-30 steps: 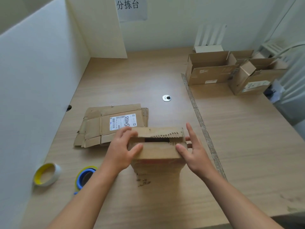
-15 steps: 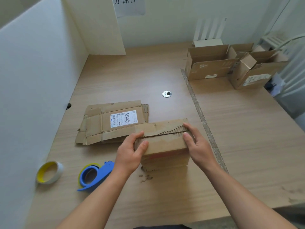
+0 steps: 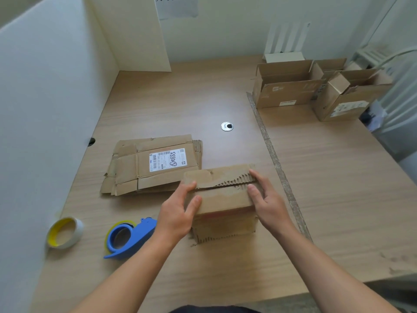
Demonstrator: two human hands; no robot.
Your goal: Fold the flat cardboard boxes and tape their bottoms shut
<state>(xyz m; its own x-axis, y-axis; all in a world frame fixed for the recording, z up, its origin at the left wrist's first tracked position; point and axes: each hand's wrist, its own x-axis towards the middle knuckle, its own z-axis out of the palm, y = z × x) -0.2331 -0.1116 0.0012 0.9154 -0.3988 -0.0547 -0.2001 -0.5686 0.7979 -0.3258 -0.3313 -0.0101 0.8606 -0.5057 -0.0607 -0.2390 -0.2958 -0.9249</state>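
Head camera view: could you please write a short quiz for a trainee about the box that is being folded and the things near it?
1. True or false: the left hand and the right hand both grip the cardboard box.
2. Which tool lies beside the left hand? A) blue tape dispenser B) scissors C) stapler
3. Fill in: the flattened cardboard stack lies to the ___ of the gripped box.
Key: 1 true; 2 A; 3 left.
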